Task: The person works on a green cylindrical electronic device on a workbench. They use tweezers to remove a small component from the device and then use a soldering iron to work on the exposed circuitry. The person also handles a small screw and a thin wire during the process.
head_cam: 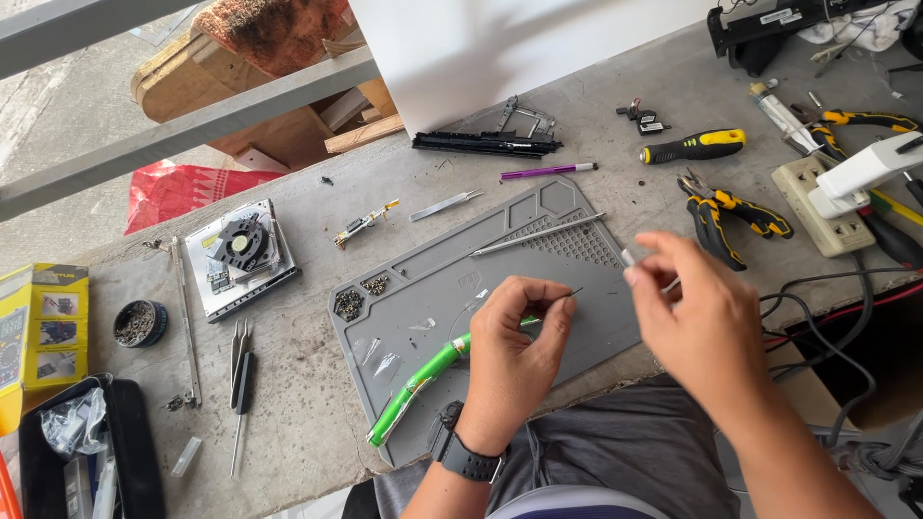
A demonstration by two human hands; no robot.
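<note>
- Screw tin (pixel 140 323) and drive module (pixel 242 254) sit near bench's left edge, loose tweezers (pixel 240 368) beside.
- Left hand (pixel 514 351), fingers pinched on green iron (pixel 420 386), over grey mat's (pixel 558 207) front edge.
- Right hand (pixel 694 322), blurred, fingertips closed on a small silver piece (pixel 629 258) above mat's right edge.
- Risk: the tip looks close to the fingers, so a slip could burn them; the piece could drop among the cables (pixel 817 298).

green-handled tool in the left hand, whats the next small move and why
Probably bring the two hands together: the left hand pinches the green-handled tool with its thin tip toward the right hand, which holds a small silvery piece apart, above the grey silicone work mat.
</note>
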